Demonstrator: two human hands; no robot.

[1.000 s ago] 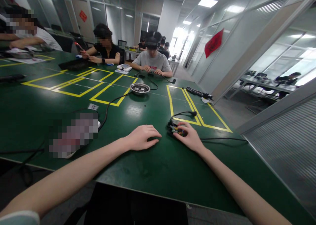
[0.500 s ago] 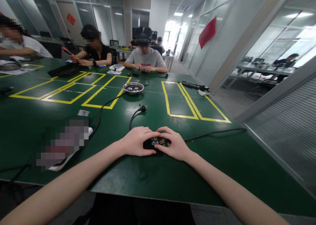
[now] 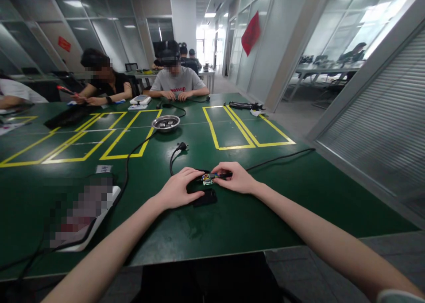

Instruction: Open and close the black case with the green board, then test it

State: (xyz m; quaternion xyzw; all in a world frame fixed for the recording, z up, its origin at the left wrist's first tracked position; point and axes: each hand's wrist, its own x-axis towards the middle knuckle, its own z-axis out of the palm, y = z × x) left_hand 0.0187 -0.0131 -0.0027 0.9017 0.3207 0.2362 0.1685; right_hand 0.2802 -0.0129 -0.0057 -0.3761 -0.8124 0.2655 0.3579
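Note:
A small circuit board [image 3: 208,179] with coloured parts sits between my hands, just above the table. My right hand [image 3: 234,177] is closed, pinching the board's right side where a black cable runs out. Thumb and fingers of my left hand [image 3: 177,188] are spread apart: the fingertips come up to the board's left edge, and the thumb touches a black plastic shell [image 3: 207,197]. That shell lies on the table, nearer to me than the board. Behind my left hand, a black power plug [image 3: 182,146] rests on its curved cord.
A metal bowl [image 3: 166,123] with small metal parts stands farther back. To the left lies a white-edged device [image 3: 114,196], mostly blurred, with a cable across it. Yellow tape [image 3: 235,148] marks the green table [image 3: 265,223]. Co-workers sit at the far side.
The circuit board and the black shell have come apart; the shell now lies in front. My right hand has shifted its grip to the board's cable side. The view has turned slightly right.

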